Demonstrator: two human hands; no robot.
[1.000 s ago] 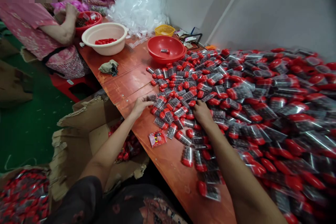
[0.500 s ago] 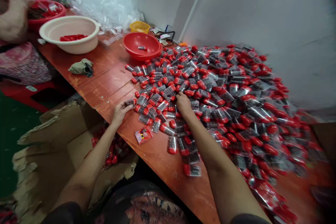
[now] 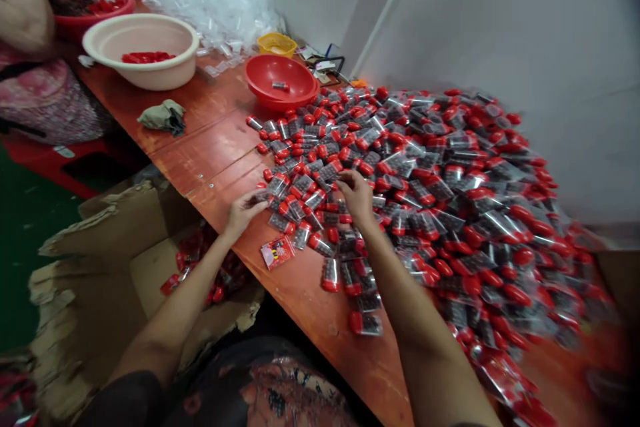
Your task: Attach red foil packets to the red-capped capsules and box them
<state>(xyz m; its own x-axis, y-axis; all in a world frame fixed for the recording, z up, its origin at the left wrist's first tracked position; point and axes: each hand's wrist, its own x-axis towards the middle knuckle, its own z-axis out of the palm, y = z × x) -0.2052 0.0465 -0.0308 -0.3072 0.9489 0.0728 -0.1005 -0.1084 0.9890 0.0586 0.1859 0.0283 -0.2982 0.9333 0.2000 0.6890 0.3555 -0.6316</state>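
Note:
A large heap of small clear packets (image 3: pixel 453 173) with red rounded ends and dark contents covers much of the orange-red table (image 3: pixel 220 147). At the heap's near left edge, my left hand (image 3: pixel 243 215) has its fingers closed on one clear packet (image 3: pixel 261 196). My right hand (image 3: pixel 357 197) reaches over the nearer part of the heap, fingers curled with the tips down among the packets. What lies between those fingertips is too small to make out. A flat printed red sachet (image 3: pixel 277 252) rests near the table edge, between my forearms.
A red bowl (image 3: pixel 260 97) with one packet stands behind the heap, and a cream basin (image 3: pixel 187 70) holds red pieces. A crumpled cloth (image 3: pixel 163 117) lies nearby. Below the edge sits a torn cardboard box (image 3: pixel 105 280). Another person's arm (image 3: pixel 25 7) is at far left.
My right hand has lifted slightly and its fingers have shifted among the packets. My left hand stays at the heap's edge with its packet. The whole view has shifted slightly.

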